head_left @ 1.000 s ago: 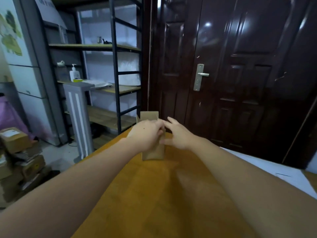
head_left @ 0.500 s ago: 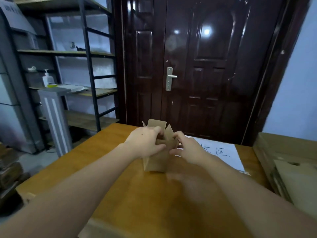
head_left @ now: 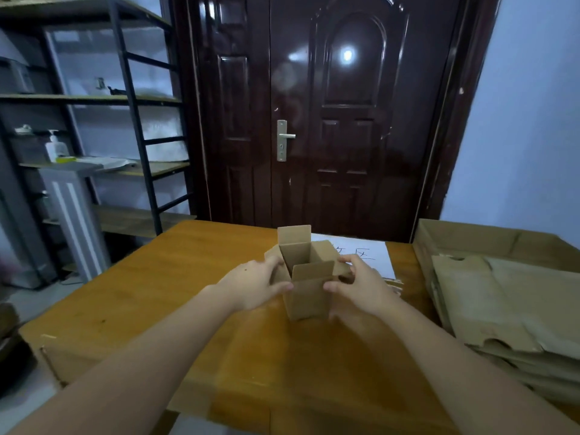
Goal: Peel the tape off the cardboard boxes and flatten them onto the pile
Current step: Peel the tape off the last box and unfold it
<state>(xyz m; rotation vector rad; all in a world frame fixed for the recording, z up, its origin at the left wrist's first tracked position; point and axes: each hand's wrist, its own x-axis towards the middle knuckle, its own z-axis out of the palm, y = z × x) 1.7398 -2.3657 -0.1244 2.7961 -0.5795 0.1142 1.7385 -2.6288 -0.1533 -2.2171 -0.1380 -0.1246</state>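
The box [head_left: 306,277] stands upright on the table [head_left: 163,277], near its far middle, with all top flaps open and standing up. The left hand [head_left: 254,285] grips the left side of the box, thumb on the near face. The right hand [head_left: 361,285] grips the right side, with the fingers curled over a side flap. Just behind the box lies a white sheet [head_left: 370,252] with handwriting. To the right of the box, well apart, is the pile [head_left: 508,309] of flattened cardboard. Behind the table is a dark door [head_left: 329,120], and left of the door a shelf [head_left: 125,98].
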